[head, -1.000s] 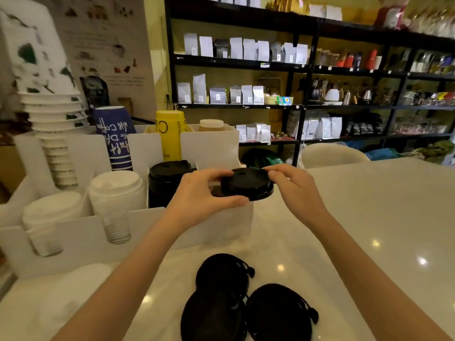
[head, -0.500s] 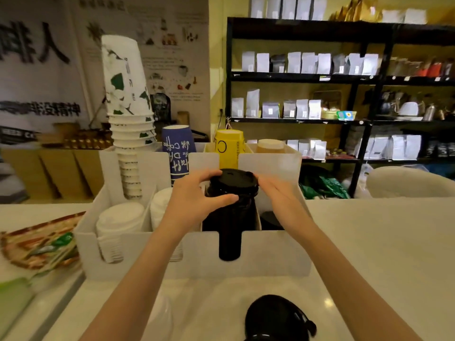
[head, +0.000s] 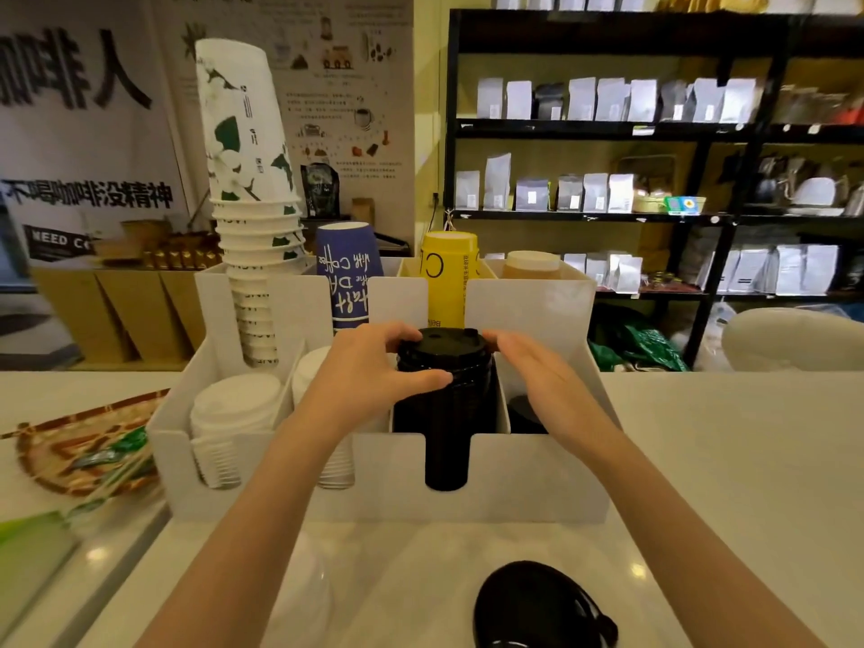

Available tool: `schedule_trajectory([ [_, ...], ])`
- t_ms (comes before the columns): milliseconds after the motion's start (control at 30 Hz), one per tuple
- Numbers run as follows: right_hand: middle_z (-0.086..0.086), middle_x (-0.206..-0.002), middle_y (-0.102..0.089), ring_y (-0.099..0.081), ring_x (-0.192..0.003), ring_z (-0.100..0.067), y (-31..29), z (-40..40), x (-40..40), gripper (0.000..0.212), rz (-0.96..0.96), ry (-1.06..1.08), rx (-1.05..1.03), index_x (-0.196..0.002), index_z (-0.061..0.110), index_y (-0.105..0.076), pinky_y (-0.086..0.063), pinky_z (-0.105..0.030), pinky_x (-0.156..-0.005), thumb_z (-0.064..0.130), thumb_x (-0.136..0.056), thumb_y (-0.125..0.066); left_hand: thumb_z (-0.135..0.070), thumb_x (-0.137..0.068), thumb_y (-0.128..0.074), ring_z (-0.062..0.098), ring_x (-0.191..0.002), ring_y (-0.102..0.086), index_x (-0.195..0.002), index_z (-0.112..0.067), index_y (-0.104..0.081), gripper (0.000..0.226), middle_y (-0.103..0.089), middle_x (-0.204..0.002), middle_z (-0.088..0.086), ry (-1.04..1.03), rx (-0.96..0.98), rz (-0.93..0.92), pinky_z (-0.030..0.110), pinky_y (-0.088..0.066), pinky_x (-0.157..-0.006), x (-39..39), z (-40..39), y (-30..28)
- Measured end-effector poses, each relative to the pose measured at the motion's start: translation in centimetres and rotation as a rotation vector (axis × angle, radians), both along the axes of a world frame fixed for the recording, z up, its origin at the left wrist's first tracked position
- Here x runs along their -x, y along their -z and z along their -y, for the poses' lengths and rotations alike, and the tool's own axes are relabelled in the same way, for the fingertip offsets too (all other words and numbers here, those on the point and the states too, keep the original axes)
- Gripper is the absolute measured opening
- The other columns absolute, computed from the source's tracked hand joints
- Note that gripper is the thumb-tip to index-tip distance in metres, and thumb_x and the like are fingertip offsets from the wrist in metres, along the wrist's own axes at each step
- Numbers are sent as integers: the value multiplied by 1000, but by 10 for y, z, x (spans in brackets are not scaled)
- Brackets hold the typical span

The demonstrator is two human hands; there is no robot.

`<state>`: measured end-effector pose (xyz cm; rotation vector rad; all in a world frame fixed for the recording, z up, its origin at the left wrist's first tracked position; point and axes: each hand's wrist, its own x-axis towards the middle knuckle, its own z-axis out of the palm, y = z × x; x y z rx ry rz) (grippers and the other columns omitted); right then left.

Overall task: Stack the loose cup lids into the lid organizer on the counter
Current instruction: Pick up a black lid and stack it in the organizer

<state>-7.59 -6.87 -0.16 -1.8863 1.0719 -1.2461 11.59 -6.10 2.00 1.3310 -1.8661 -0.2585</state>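
One organizer (head: 528,484) compartment holds stacked black lids (head: 446,413); left hand (head: 369,371) grips the top lid (head: 449,341), right hand (head: 542,371) flat alongside.

Head cam, wide-angle, fwd/down, close over lid organizer (head: 537,484) on counter (head: 729,460).

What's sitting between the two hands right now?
In the head view, the stack of black plastic lids in the white lid organizer: left hand grips its top, right hand lies open alongside.
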Motion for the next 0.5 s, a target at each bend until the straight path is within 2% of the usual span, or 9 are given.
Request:
schedule_trajectory([
  [67,10,-96,-60,-48,-80,21,0,-2,0,30,-17,19,51,-101,23,-59,-34,4,-67,32,-94,-32,-39,-64,-73,5,-94,-52,-108,-22,-59,49,-61,-103,-6,30,-39,23,10,-35,-69,-2,-1,-1],
  [100,3,-96,-62,-49,-80,18,0,-3,0,32,-28,27,70,-100,18,-60,-35,1,-67,31,-94,-32,-38,-65,-73,4,-94,-51,-107,-23,-58,47,-61,-105,-6,43,-55,34,11,-36,-70,-2,-2,-1],
  [167,-3,-102,-63,-51,-86,10,2,-4,-1,30,-62,33,104,-102,19,-60,-37,-5,-73,31,-94,-33,-38,-67,-71,5,-96,-50,-107,-23,-57,46,-61,-109,-4,51,-76,53,17,-38,-77,-3,-3,-1],
  [233,-2,-107,-64,-53,-96,1,3,-4,-2,31,-128,45,139,-110,23,-57,-40,-14,-81,33,-94,-33,-38,-68,-70,9,-101,-50,-108,-22,-55,46,-60,-112,-1,37,-84,86,24,-40,-81,-1,-3,-1],
  [300,2,-116,-62,-52,-105,-4,4,-5,-2,37,-200,53,157,-122,22,-52,-40,-21,-89,35,-93,-33,-38,-70,-69,12,-100,-50,-108,-21,-53,45,-59,-114,1,25,-76,129,23,-39,-75,2,-3,-1],
  [367,8,-121,-58,-49,-107,0,4,-7,-2,38,-241,23,172,-128,26,-46,-39,-16,-88,35,-93,-35,-38,-71,-68,11,-96,-48,-109,-21,-51,45,-59,-114,3,21,-58,158,21,-37,-69,3,-3,0],
  [433,14,-124,-52,-44,-105,6,5,-9,-2,41,-299,15,175,-132,29,-40,-33,-8,-84,34,-91,-40,-38,-72,-67,10,-94,-46,-110,-20,-50,45,-58,-115,4,19,-45,176,22,-37,-69,3,-3,0],
  [500,22,-124,-46,-38,-106,11,7,-14,-2,45,-334,24,173,-133,34,-35,-31,-9,-86,32,-89,-45,-38,-74,-65,10,-92,-44,-112,-19,-49,46,-58,-116,4,10,-31,196,24,-37,-71,4,-5,1],
])
